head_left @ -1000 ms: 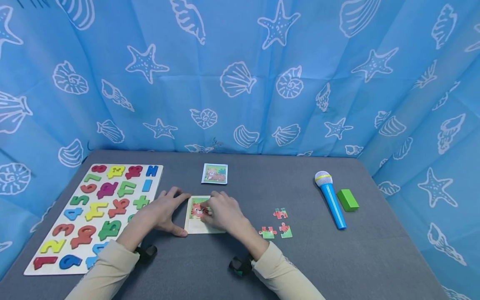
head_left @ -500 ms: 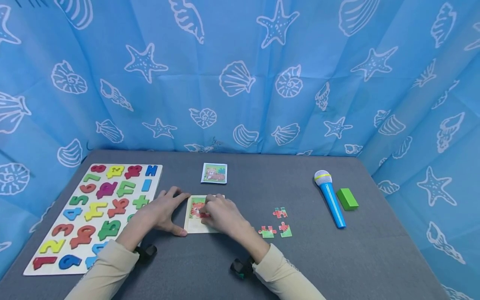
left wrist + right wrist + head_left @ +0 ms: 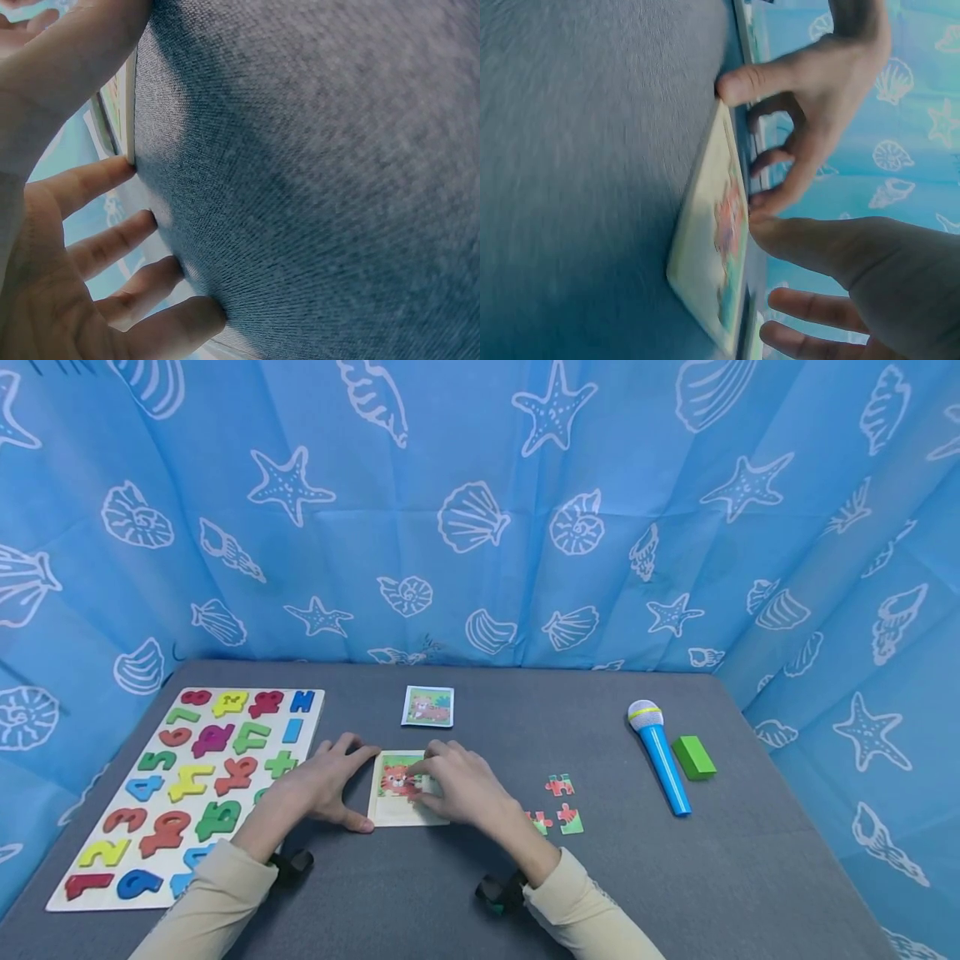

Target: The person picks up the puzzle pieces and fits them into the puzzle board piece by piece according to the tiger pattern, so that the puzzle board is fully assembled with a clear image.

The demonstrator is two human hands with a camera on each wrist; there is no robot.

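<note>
A small wooden jigsaw tray (image 3: 388,814) lies flat on the table, with an orange tiger picture (image 3: 395,778) filling part of its upper area and bare wood below. My left hand (image 3: 327,783) holds its left side, thumb at the near corner and index finger at the far one, as the right wrist view also shows. Over the tray's right half is my right hand (image 3: 467,783), thumb and fingers relaxed at the picture, hiding that half. The right wrist view shows the right thumb (image 3: 802,240) straight. To the right lie three loose jigsaw pieces (image 3: 570,819).
Behind the tray lies a tiger picture card (image 3: 428,706). A number puzzle board (image 3: 112,822) with colourful digits takes up the left side. On the right are a blue toy microphone (image 3: 667,768) and a green block (image 3: 695,758). A blue shell-print curtain (image 3: 480,577) stands behind.
My right hand has shifted right and its fingers have loosened, uncovering more of the tiger picture. The left hand has stayed at the tray's side.
</note>
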